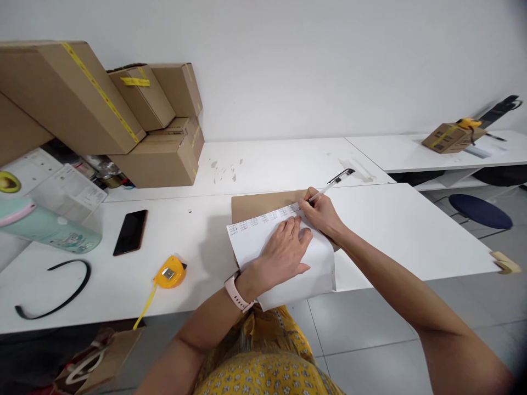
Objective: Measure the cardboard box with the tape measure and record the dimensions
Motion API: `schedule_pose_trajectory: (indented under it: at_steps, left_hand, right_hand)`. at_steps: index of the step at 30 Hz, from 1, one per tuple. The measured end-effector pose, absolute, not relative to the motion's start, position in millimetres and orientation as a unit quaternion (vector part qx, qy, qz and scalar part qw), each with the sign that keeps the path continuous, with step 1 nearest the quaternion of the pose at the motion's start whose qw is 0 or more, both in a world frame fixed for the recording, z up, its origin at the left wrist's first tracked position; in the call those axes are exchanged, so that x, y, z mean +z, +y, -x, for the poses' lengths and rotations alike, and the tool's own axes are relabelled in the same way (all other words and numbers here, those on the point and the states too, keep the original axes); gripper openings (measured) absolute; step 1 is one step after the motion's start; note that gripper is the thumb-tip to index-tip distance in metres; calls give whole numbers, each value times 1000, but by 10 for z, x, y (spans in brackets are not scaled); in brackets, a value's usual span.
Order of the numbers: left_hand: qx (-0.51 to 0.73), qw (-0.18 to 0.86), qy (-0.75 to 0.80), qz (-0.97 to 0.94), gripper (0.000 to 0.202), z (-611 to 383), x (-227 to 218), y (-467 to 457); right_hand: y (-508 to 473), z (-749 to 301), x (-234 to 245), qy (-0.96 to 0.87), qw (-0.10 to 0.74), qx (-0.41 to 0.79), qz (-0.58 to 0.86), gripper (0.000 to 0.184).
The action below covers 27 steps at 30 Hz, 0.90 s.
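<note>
A pen [328, 188] with a clear barrel and black end is gripped in my right hand [321, 213], its tip at the upper right of a white sheet of paper [251, 249]. Rows of small dark writing run along the sheet's top edge; I cannot read them. My left hand [286, 249] lies flat on the paper with its fingers stretched toward the pen. Under the sheet is a brown cardboard piece [259, 206], which shows beyond the paper's top edge. The lower part of the sheet hangs past the table's front edge.
To the left lie an orange tape measure [171, 272] with its tape pulled out, a phone [130, 232], a black headband-like loop [84, 285] and a mint bottle [53, 227]. Cardboard boxes [152, 159] are stacked behind. Farther right are a small box [448, 138] and a blue stool [480, 211].
</note>
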<state>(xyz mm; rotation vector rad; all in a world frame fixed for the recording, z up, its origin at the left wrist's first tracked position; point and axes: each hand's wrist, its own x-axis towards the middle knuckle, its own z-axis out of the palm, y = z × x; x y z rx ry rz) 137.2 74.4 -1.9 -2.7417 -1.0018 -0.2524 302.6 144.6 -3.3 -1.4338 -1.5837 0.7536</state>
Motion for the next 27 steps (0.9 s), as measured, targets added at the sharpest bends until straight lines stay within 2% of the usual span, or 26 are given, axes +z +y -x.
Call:
schedule_pose_trajectory:
  at_steps: [27]
  left_hand:
    - [-89,110,-339,930,74,-1357,-12,727]
  right_hand:
    - [1439,-3030,-55,-632,430,299,571,20]
